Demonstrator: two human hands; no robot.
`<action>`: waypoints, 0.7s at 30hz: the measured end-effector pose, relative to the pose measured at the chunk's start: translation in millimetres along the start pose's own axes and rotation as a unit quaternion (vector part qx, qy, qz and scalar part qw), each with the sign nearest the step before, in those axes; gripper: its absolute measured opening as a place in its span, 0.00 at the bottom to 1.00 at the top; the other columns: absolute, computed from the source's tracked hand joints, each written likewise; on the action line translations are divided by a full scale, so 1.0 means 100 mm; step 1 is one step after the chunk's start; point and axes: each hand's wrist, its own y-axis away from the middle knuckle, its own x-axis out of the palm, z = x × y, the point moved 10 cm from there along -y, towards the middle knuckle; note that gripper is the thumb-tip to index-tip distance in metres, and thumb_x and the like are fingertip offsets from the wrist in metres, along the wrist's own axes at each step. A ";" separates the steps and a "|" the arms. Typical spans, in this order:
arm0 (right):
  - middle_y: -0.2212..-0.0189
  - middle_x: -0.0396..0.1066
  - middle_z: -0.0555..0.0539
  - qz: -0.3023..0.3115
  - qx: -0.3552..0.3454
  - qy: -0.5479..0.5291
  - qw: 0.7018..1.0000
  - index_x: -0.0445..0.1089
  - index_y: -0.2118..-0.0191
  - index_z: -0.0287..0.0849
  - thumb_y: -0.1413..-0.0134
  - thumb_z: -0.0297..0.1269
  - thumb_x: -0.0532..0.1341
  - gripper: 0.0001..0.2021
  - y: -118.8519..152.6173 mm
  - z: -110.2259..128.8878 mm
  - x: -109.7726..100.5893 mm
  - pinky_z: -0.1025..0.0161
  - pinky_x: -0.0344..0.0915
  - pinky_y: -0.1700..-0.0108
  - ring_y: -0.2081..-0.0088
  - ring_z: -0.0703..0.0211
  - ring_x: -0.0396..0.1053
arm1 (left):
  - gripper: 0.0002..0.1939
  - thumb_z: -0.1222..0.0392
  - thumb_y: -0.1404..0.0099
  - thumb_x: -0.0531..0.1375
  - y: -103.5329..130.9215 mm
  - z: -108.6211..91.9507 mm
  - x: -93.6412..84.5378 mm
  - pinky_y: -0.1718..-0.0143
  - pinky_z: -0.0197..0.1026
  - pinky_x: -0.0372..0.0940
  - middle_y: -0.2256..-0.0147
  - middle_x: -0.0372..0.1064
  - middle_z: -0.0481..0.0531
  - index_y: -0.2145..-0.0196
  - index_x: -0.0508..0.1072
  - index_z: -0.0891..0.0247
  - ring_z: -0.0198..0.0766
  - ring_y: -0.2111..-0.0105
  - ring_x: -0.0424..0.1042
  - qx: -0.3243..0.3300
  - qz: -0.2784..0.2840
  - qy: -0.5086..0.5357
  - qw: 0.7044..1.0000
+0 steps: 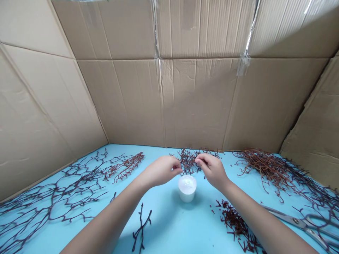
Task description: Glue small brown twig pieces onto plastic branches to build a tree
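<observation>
My left hand (167, 170) is closed in a pinch just above and left of a small white cup (187, 196). Something pale and shiny fills the cup near its rim. To the cup's upper right, my right hand (212, 169) also pinches thumb against fingers. Whatever either pinch may hold is too small to make out. Behind the hands lies a loose cluster of dark red twig pieces (187, 157). A pile of short reddish-brown clippings (235, 219) lies beside my right forearm. One dark forked twig (142, 227) rests right of my left forearm.
Large dark branches (53, 197) spread over the left of the blue tabletop (164, 225), beside a reddish sprig (127, 165). A heap of reddish twigs (262, 164) lies at right, with metal scissors (296, 222) nearer me. Cardboard walls (193, 102) enclose the back and sides.
</observation>
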 end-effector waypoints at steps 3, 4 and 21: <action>0.74 0.70 0.48 0.063 -0.054 0.035 0.996 0.68 0.71 0.45 0.45 0.39 0.53 0.10 0.03 0.12 0.14 0.63 0.57 0.66 0.70 0.57 0.65 | 0.11 0.57 0.44 0.53 0.01 0.06 0.11 0.79 0.35 0.50 0.80 0.67 0.46 0.79 0.70 0.60 0.35 0.78 0.63 -0.011 0.032 -0.020 0.999; 0.73 0.70 0.48 0.080 -0.069 0.045 0.993 0.69 0.70 0.45 0.44 0.39 0.52 0.10 0.05 0.15 0.19 0.63 0.57 0.66 0.70 0.57 0.65 | 0.11 0.57 0.45 0.53 0.02 0.08 0.14 0.80 0.35 0.49 0.81 0.66 0.46 0.80 0.70 0.60 0.34 0.80 0.61 -0.016 0.041 -0.027 0.999; 0.73 0.71 0.47 0.145 -0.169 0.133 0.966 0.69 0.68 0.43 0.42 0.40 0.51 0.12 0.17 0.25 0.41 0.64 0.56 0.69 0.71 0.59 0.65 | 0.10 0.55 0.48 0.55 0.00 0.17 0.28 0.82 0.35 0.44 0.81 0.64 0.46 0.81 0.68 0.60 0.33 0.81 0.59 -0.054 0.085 -0.073 0.992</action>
